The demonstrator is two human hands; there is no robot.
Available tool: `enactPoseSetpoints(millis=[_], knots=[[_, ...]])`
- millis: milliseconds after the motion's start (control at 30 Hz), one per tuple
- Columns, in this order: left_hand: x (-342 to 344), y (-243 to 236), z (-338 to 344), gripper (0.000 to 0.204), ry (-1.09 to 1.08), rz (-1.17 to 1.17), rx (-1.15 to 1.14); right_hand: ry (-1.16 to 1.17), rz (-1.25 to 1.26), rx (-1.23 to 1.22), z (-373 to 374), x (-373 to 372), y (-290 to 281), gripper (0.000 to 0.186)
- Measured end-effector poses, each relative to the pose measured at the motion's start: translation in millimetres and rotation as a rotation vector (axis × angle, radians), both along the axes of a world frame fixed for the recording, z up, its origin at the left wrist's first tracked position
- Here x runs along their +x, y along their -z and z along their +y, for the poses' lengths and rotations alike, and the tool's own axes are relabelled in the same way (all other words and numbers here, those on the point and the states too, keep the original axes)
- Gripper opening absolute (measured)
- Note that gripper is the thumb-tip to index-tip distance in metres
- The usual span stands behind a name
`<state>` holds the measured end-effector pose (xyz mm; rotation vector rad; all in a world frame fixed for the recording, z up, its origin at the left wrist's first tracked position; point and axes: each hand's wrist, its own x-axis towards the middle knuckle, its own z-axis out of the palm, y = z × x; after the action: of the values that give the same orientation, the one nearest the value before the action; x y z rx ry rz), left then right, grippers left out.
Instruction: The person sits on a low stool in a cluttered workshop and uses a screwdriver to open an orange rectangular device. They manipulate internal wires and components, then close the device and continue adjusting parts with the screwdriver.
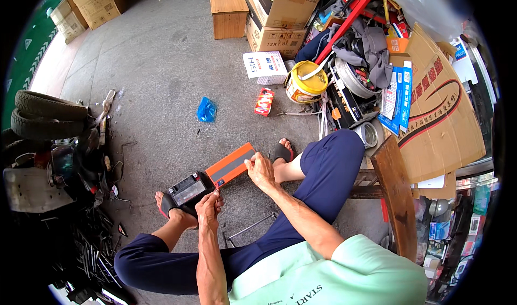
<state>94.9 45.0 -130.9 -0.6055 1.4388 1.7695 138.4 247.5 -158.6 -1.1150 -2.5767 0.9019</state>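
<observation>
On the ground between my feet lies a long orange block with a grey stripe along its top. A black battery sits against its left end, beside my left sandal. My left hand is closed in a pinch where the two meet; a bit of red shows at its fingertips, too small to name. My right hand is at the block's right end with fingers curled together. What those fingers grip, if anything, is hidden, and I cannot tell whether they press on the block.
A metal rod tool lies near my legs. Ahead are a blue plastic bag, a small red box and a yellow-lidded bucket. Stacked tyres and metal parts crowd the left; cartons and a wooden board stand right.
</observation>
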Motion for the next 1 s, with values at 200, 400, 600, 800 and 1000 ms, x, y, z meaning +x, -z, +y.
enactPoseSetpoints(millis=[200, 400, 600, 800, 1000], knots=[[2.2, 4.3, 0.1, 0.02, 0.023, 0.0, -0.014, 0.091, -0.061, -0.058, 2.5, -4.5, -4.7, 0.028], [2.9, 0.6, -0.8, 0.02, 0.017, 0.0, -0.011, 0.085, -0.189, -0.058, 8.4, -4.1, -7.3, 0.029], [4.2, 1.4, 3.1, 0.019, 0.04, -0.001, -0.033, -0.023, -0.245, -0.001, 6.8, -6.4, -10.0, 0.026], [4.2, 0.6, 3.4, 0.019, 0.038, 0.003, -0.005, -0.11, -0.374, 0.113, -4.9, -13.4, -28.4, 0.023], [4.3, -1.6, 10.2, 0.02, 0.04, 0.003, 0.004, -0.124, -0.283, 0.068, -5.0, -13.7, -19.9, 0.023]])
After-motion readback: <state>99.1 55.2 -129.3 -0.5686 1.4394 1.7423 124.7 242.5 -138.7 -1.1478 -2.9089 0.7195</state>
